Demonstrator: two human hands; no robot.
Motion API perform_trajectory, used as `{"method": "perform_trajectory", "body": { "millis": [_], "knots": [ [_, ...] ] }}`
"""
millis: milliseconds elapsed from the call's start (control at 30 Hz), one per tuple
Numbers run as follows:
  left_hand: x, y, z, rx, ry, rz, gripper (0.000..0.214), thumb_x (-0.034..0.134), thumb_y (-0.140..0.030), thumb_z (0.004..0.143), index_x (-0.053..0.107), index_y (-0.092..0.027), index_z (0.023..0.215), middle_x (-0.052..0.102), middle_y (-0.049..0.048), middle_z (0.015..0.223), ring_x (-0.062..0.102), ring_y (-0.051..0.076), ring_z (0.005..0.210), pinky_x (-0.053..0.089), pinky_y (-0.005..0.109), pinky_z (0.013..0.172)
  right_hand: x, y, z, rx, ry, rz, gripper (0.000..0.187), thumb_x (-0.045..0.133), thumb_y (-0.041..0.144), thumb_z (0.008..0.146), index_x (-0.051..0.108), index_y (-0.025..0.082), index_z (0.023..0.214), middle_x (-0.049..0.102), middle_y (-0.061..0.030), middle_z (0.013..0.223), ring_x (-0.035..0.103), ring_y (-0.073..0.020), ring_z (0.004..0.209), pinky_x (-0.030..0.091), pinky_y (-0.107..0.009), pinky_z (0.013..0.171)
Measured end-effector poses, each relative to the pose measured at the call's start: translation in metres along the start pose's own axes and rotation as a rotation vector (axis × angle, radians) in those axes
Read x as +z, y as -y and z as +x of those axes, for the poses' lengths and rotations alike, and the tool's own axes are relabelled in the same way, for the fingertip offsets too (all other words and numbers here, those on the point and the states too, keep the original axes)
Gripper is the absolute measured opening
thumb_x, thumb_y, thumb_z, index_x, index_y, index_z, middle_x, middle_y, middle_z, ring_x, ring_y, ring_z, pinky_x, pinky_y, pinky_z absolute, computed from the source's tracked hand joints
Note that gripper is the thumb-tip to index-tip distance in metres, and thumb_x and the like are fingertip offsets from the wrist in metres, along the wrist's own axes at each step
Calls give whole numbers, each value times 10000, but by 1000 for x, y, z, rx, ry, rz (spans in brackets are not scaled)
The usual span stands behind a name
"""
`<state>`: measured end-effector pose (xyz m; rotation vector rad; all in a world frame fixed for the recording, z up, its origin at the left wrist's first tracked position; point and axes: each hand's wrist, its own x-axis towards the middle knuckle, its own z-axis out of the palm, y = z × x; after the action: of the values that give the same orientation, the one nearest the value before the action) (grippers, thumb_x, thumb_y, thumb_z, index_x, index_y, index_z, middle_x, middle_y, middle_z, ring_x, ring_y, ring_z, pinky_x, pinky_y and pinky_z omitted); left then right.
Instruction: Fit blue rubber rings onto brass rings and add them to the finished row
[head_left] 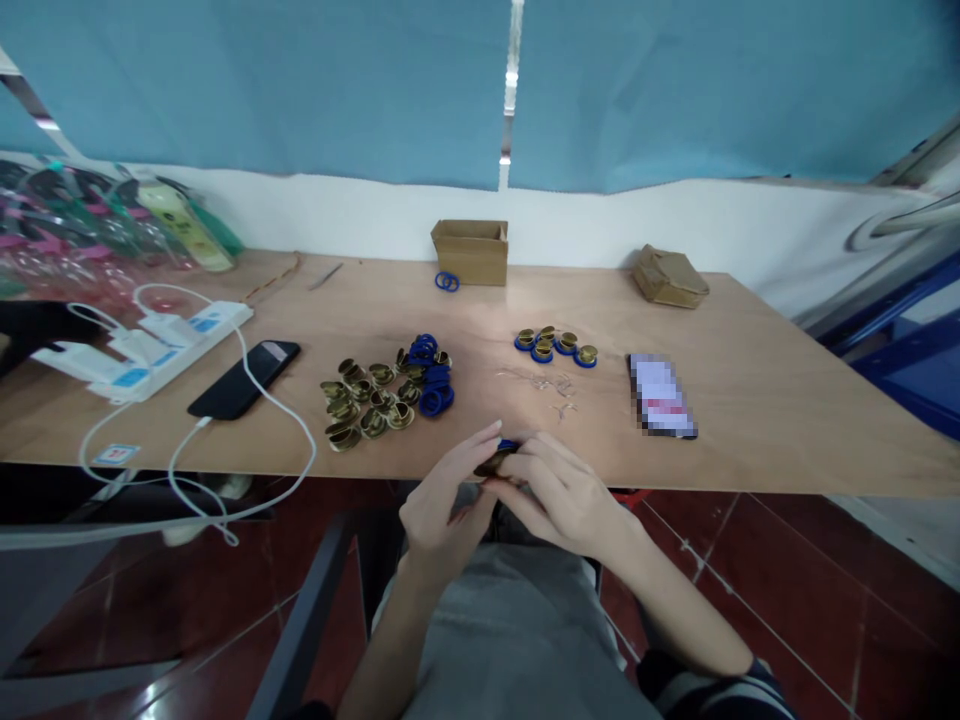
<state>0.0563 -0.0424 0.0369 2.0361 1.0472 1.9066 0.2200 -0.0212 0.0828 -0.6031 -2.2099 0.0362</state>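
Just over the table's front edge, my left hand (448, 502) and my right hand (553, 492) close together on one small round brass-coloured metal piece (493, 463). A blue ring edge shows at its top; my fingers hide the rest. Left of my hands lie several brass-coloured round pieces (373, 400), many with tilted lids. Against them sits a pile of blue rings (435, 388). Ahead and to the right are several brass pieces with blue rings around their bases (553, 345). Thin clear scraps (555, 384) are scattered nearer to me.
A small cardboard box (472, 252) stands at the back, with blue rings (447, 282) beside it. A crumpled brown packet (670, 277) lies back right, a lit phone (663, 396) right. To the left are a black phone (245, 380), a power strip (165, 350) and white cables.
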Motion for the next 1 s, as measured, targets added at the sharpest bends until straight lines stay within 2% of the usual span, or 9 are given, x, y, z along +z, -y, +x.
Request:
{"method": "perform_trajectory", "body": {
  "millis": [133,233,400,633,767,1000],
  "knots": [
    [0,-1,0,-7,5,56,528,708,-46,866,628,-206,1363,752,88,1282,755,215,1124,650,318,972,0,-4,-3,196,1,220,179,643,276,1001,513,229,1115,560,25,786,585,-147,688,511,-269,626],
    [1,-1,0,-11,-25,105,570,748,-46,839,629,-218,1370,760,75,1267,769,214,1087,660,311,950,-2,-6,-4,320,17,331,233,647,227,978,479,250,1137,511,62,760,558,-118,641,478,-240,619],
    [2,1,0,-22,-16,157,590,764,-28,820,636,-220,1363,761,69,1263,767,218,1091,657,321,961,-8,-10,-2,476,185,424,269,587,145,930,456,255,1138,537,58,811,561,-108,649,455,-224,613],
    [1,3,3,95,57,242,529,734,-15,849,636,-164,1347,749,107,1280,749,221,1131,633,339,1005,-8,-13,-1,553,212,441,272,581,134,877,437,253,1076,523,67,768,581,-124,659,433,-226,590],
    [1,2,3,107,72,249,520,728,-22,857,631,-158,1350,742,119,1288,743,224,1143,634,337,998,-8,-15,-2,576,197,447,256,584,158,887,440,248,1079,522,66,768,562,-115,619,396,-207,532],
    [3,0,3,102,81,229,514,722,-36,865,629,-180,1350,749,110,1265,749,229,1126,652,345,955,-5,-16,-1,605,188,468,230,575,133,872,436,250,1014,470,94,706,505,-96,560,385,-207,528]
  ]
}}
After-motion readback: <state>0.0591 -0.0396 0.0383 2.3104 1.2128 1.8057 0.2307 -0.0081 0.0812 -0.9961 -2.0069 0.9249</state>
